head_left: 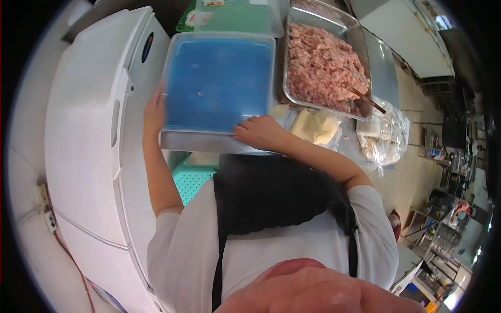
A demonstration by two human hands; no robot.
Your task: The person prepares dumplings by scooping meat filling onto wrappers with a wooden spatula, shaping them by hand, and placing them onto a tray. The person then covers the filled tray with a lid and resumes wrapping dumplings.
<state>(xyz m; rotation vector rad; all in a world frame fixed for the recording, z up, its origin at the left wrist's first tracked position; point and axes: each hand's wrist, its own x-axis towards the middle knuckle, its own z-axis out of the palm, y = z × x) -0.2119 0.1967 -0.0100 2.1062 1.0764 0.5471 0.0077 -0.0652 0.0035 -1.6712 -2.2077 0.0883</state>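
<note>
A square plastic container (219, 83), blue on top with a translucent rim, lies in front of me. My left hand (154, 109) grips its left edge, some of the fingers hidden or blurred. At its near edge, toward the right corner, my right hand (262, 133) has its fingers curled over the rim. To the right stands a deep metal pan (327, 108) heaped with pink ground meat (326, 65). A handle of a utensil (373, 101) sticks out of the meat. Pale yellow dough wrappers (314, 127) lie in plastic just right of my right hand.
A white refrigerator (88, 120) stands close on my left. Behind the container is a green container with a translucent lid (237, 20). A clear plastic bag (383, 135) with pale contents lies to the right. Below sits a turquoise perforated basket (190, 182).
</note>
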